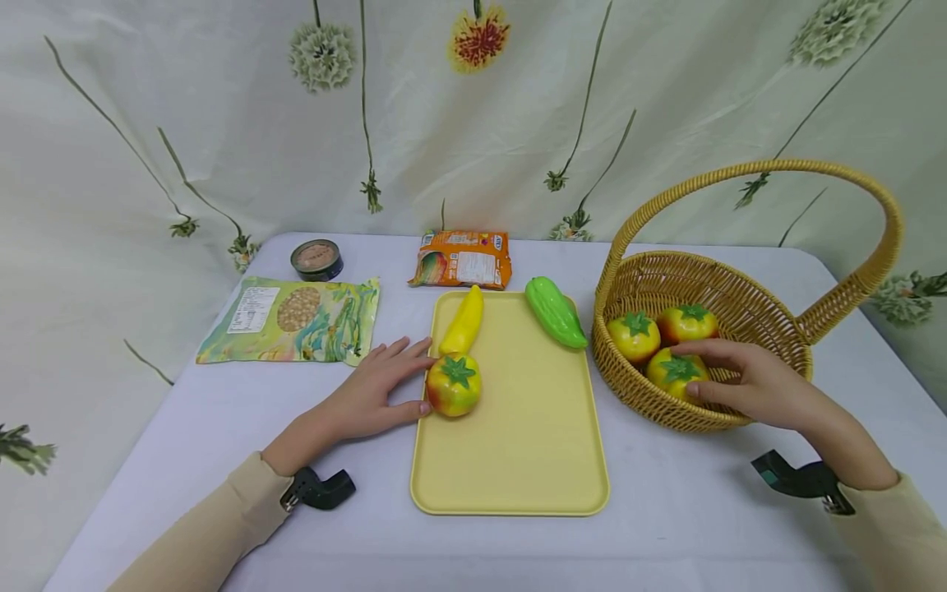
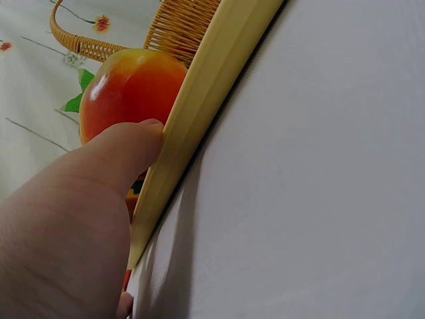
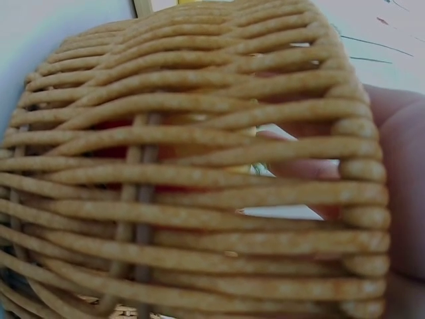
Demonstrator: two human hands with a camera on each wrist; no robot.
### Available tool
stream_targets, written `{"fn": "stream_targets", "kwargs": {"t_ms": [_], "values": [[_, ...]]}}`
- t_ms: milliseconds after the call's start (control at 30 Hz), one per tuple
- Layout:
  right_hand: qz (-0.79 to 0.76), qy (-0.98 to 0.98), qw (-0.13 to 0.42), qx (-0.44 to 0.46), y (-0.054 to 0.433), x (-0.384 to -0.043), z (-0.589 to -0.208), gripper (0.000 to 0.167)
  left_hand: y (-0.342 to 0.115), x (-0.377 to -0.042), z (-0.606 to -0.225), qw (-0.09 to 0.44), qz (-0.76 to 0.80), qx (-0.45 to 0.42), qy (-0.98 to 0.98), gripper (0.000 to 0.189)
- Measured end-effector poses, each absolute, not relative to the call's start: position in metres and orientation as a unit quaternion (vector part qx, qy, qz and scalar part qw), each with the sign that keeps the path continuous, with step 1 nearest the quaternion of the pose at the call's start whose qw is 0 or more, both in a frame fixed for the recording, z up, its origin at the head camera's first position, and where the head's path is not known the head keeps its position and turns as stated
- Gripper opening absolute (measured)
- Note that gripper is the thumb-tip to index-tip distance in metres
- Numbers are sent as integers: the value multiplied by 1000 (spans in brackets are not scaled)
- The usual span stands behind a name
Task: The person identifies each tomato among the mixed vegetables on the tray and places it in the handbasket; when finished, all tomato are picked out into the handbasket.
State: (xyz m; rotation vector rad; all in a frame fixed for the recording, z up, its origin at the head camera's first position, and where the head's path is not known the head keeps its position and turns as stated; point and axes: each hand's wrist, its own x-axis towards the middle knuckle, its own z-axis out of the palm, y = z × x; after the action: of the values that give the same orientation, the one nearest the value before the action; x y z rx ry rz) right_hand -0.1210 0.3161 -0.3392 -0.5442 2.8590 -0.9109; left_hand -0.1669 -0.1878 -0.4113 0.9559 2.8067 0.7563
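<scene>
A yellow-red toy tomato [image 1: 454, 386] with a green leafy top sits at the left edge of the yellow tray [image 1: 518, 460], below a yellow pepper [image 1: 463, 322]. Beside that tomato lies my left hand [image 1: 373, 390], fingers spread, thumb at the tray's rim and against or very near the fruit. A green pepper [image 1: 555, 312] rests across the tray's upper right corner. My right hand [image 1: 762, 386] reaches over the rim of the wicker basket [image 1: 740, 300], thumb and fingers around the front tomato [image 1: 673, 372]. Two more tomatoes lie behind it. The basket wall hides most of the right wrist view.
The basket's tall handle [image 1: 769, 166] arches above its opening. At the back stand an orange packet [image 1: 464, 259] and a round can [image 1: 316, 260]. A green-yellow bag [image 1: 292, 321] lies at the left. A flowered cloth [image 1: 414, 107] hangs behind the table.
</scene>
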Motion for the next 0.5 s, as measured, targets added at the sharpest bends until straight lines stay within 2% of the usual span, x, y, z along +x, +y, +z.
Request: {"fn": "stream_targets", "kwargs": {"t_ms": [500], "values": [[-313,934,39,-169,318,-121,-338,42,-187,-167,-411,40,251,312,915,60]]}}
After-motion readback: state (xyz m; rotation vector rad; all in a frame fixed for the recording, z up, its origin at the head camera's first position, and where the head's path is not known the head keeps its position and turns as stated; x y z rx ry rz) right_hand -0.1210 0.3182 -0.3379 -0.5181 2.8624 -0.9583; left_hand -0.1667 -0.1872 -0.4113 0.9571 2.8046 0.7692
